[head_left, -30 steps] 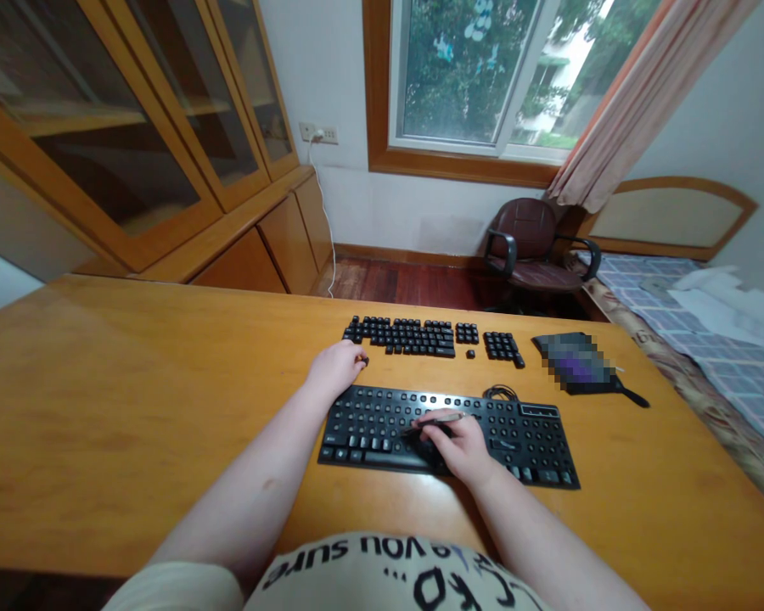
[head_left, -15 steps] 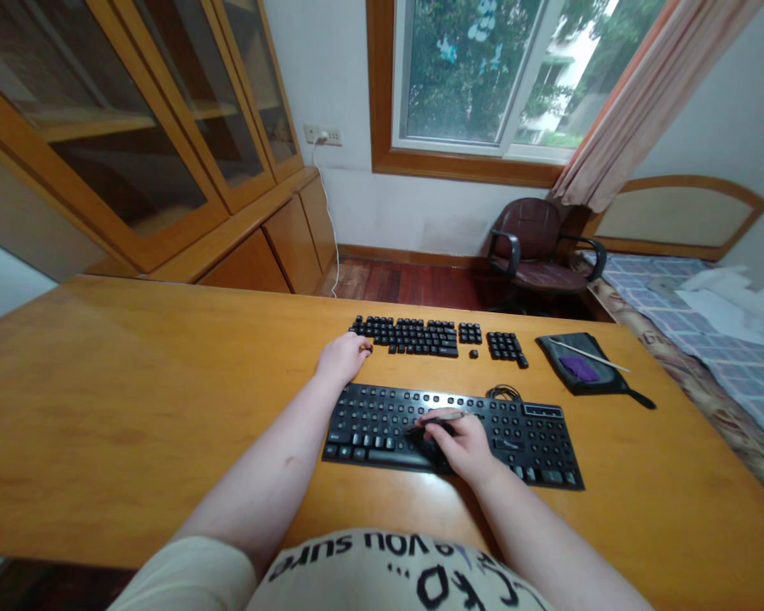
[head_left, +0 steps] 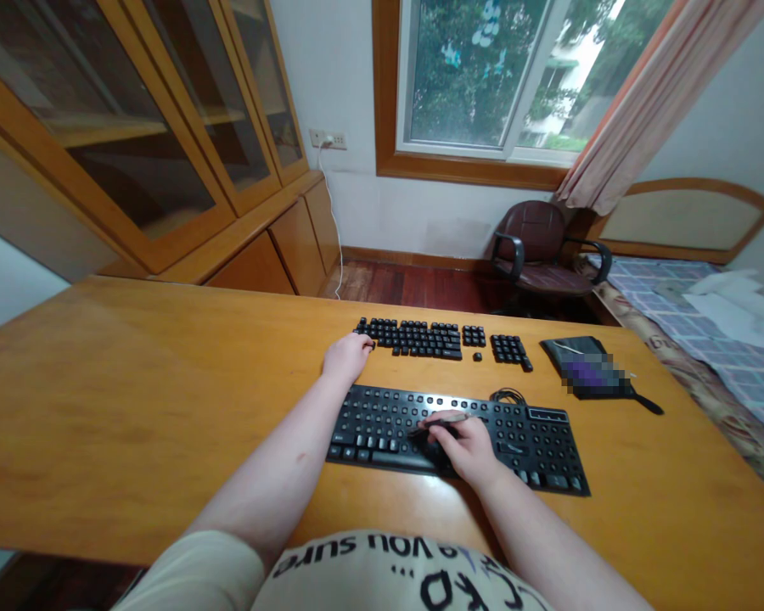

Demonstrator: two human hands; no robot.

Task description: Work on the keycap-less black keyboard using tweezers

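Observation:
A black keyboard (head_left: 382,462) lies on the desk before me, with most keycaps off and the bottom row still partly capped. Behind it, loose black keycaps (head_left: 429,339) are laid out in keyboard order. My left hand (head_left: 347,358) is at the left end of these rows, thumb and fingertips pinched on a dark keycap (head_left: 370,344). Over the middle of the keyboard, my right hand (head_left: 463,445) is closed round a thin, dark, pen-like tool (head_left: 449,419). The tool's tip points left, low over the bare key posts; whether it touches them I cannot tell.
A dark pouch (head_left: 579,348) with a purple item and a light stick on it lies at the right. The keyboard's coiled cable (head_left: 508,396) sits behind it. Beyond the desk (head_left: 165,407) stand a chair (head_left: 535,246), a bed (head_left: 681,293) and a glass-door cabinet (head_left: 229,170).
The whole scene has shifted slightly right in the view. Both hands keep nearly the same places and grips.

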